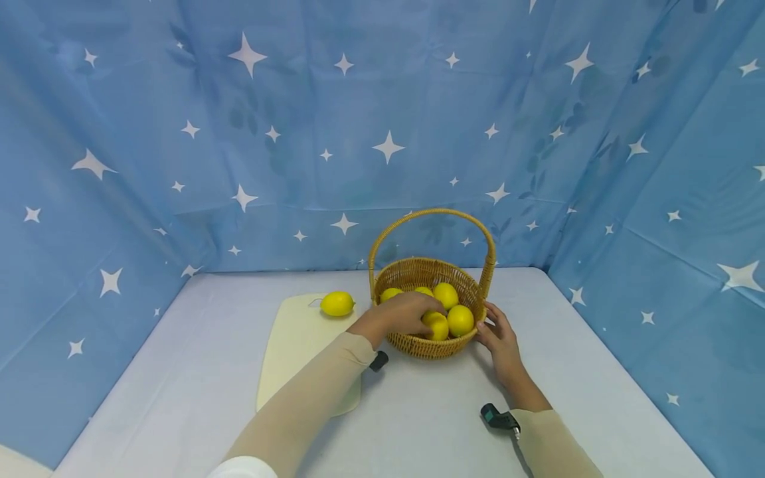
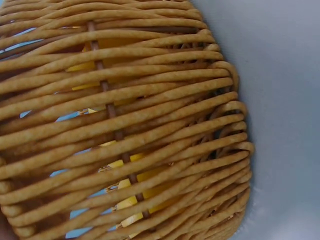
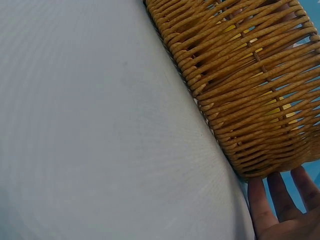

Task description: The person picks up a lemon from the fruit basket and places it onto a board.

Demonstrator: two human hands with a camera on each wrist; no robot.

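A wicker basket (image 1: 429, 349) with a tall arched handle holds several yellow lemons (image 1: 461, 321). My left hand (image 1: 408, 313) reaches over its front left rim, with curled fingers gripping a lemon (image 1: 438, 326) near the front. My right hand (image 1: 503, 345) holds the right side of the basket, thumb at the rim and fingers along the outer side. The right wrist view shows three of its fingers (image 3: 285, 200) against the basket's weave (image 3: 260, 85). In the left wrist view, the woven wall (image 2: 120, 120) fills most of the picture and hides the grasp.
A cream cutting board (image 1: 293, 345) lies left of the basket, partly under my left sleeve. One lemon (image 1: 337, 303) rests on its far end. The white table (image 1: 430, 425) meets blue star-patterned curtains (image 1: 382, 133). Small black wrist devices (image 1: 497, 418) sit by both forearms.
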